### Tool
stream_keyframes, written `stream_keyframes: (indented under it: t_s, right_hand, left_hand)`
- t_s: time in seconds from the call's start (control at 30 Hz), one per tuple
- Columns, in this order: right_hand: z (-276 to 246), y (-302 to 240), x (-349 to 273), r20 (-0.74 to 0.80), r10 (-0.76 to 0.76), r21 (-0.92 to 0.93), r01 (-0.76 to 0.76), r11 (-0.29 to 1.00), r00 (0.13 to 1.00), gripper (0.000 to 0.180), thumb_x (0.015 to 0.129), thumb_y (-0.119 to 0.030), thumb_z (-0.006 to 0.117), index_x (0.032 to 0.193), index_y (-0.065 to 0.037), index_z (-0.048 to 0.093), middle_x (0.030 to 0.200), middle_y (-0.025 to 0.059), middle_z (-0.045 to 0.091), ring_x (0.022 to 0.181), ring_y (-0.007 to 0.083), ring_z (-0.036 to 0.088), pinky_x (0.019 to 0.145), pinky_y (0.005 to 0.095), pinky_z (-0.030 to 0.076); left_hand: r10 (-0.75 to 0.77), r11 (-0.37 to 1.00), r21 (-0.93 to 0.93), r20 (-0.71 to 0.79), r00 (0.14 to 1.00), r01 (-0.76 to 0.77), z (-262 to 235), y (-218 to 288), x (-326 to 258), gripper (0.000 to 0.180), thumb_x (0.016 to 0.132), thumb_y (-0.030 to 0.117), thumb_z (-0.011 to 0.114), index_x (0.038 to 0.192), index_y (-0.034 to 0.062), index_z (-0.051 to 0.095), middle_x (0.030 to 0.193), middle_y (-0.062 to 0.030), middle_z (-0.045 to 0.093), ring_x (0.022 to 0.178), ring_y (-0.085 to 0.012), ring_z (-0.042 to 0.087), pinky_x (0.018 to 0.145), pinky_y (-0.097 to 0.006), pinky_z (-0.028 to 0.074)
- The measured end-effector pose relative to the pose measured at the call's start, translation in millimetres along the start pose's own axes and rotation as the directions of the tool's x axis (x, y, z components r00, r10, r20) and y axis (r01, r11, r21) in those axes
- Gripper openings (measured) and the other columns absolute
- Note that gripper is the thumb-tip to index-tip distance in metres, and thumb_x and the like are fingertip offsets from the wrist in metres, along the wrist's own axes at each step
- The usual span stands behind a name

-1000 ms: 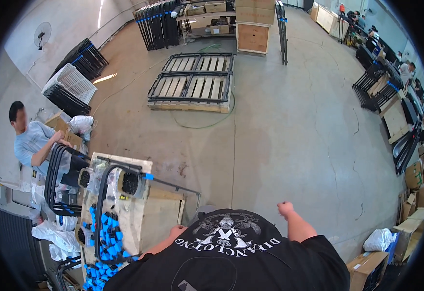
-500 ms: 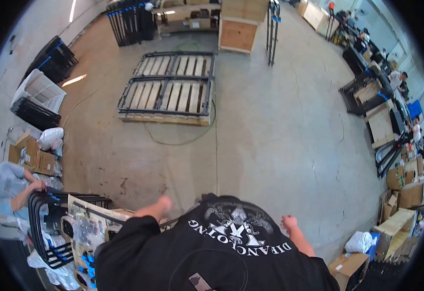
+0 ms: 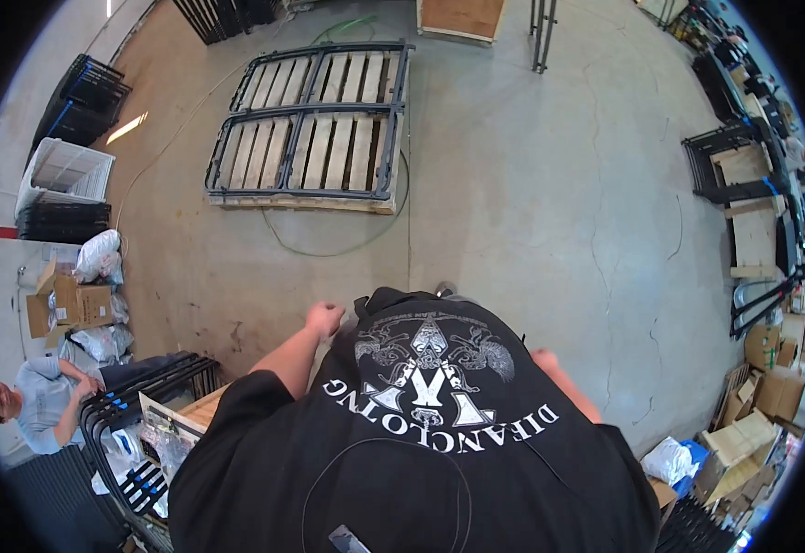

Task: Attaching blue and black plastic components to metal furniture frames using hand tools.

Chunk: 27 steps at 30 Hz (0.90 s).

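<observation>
My left hand is in front of my body at the left, its fingers curled and nothing seen in them. On the other side my right hand is mostly hidden behind my black shirt, so its fingers do not show. Neither hand touches anything that I can see. Ahead, a dark metal frame with crossbars lies flat on a wooden slatted pallet, well beyond the reach of both hands.
A green hose loops on the floor beside the pallet. Stacked black frames stand near left, by a seated person. Cardboard boxes and a white crate line the left wall. Work tables and boxes fill the right side.
The pallet and its frame have shifted up and look larger in my view. My left hand has come up from lower down. My right hand has slipped mostly behind my shirt.
</observation>
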State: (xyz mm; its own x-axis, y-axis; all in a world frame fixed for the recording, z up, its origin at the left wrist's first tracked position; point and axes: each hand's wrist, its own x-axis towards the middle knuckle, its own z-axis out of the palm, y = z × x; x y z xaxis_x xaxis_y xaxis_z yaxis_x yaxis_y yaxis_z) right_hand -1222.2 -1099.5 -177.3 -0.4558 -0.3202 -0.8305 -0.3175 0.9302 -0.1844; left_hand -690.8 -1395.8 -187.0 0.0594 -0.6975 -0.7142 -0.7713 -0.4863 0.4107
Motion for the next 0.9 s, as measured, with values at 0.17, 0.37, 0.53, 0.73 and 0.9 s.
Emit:
stream_keyframes:
  t_s: [0.17, 0.37, 0.53, 0.73, 0.9]
  right_hand:
    - [-154.2, -89.0, 179.4, -0.262, -0.098, 0.033, 0.111, 0.993, 0.96, 0.026, 0.09, -0.027, 0.065, 0.104, -0.004, 0.065, 0.078, 0.0068, 0.065, 0.064, 0.0195, 0.063, 0.052, 0.0363, 0.052]
    - [-219.6, -380.7, 160.7, -0.28, -0.138, 0.362, 0.238, 0.901, 0.95, 0.032, 0.092, -0.027, 0.063, 0.115, -0.005, 0.062, 0.083, 0.004, 0.063, 0.066, 0.0149, 0.058, 0.056, 0.0309, 0.047]
    - [-153.2, -511.9, 143.0, -0.107, -0.288, 0.136, 0.301, 0.944, 0.951, 0.031, 0.092, -0.027, 0.063, 0.113, -0.004, 0.067, 0.089, 0.006, 0.069, 0.072, 0.0158, 0.064, 0.061, 0.0328, 0.052]
    - [-139.7, -618.8, 116.2, 0.043, -0.361, -0.076, 0.363, 0.929, 0.932, 0.03, 0.091, -0.027, 0.067, 0.109, -0.003, 0.067, 0.092, 0.0071, 0.071, 0.075, 0.0159, 0.066, 0.064, 0.0332, 0.054]
    - [-183.5, -674.4, 144.3, -0.036, -0.211, -0.08, 0.208, 0.975, 0.977, 0.028, 0.092, -0.026, 0.065, 0.11, -0.005, 0.063, 0.087, 0.0054, 0.066, 0.07, 0.0171, 0.063, 0.06, 0.033, 0.052]
  left_hand:
    - [-0.175, 0.983, -0.071, -0.052, 0.983, 0.171, -27.1, 10.5, 4.2, 0.042, 0.081, 0.03, 0.069, 0.107, -0.0025, 0.073, 0.106, -0.0206, 0.073, 0.1, -0.0306, 0.071, 0.089, -0.038, 0.055]
    - [-0.402, 0.91, -0.109, 0.007, 0.916, 0.4, -60.7, -3.0, 45.7, 0.034, 0.082, 0.031, 0.066, 0.097, 0.0007, 0.075, 0.094, -0.0187, 0.075, 0.088, -0.0305, 0.073, 0.08, -0.04, 0.056]
    - [-0.337, 0.935, -0.094, 0.053, 0.94, 0.341, -86.6, 4.8, 158.3, 0.039, 0.085, 0.039, 0.061, 0.088, 0.0018, 0.074, 0.088, -0.0176, 0.074, 0.082, -0.032, 0.072, 0.077, -0.041, 0.056]
    - [-0.047, 0.991, -0.131, -0.164, 0.985, 0.026, -213.1, 116.5, 332.6, 0.032, 0.086, 0.03, 0.069, 0.096, -0.0001, 0.068, 0.085, -0.0132, 0.071, 0.071, -0.02, 0.066, 0.063, -0.038, 0.053]
    - [-0.162, 0.699, -0.714, -0.215, 0.963, -0.042, -324.6, 203.3, 401.6, 0.029, 0.09, 0.025, 0.068, 0.108, 0.0028, 0.064, 0.08, -0.0035, 0.065, 0.064, -0.0135, 0.058, 0.057, -0.03, 0.048]
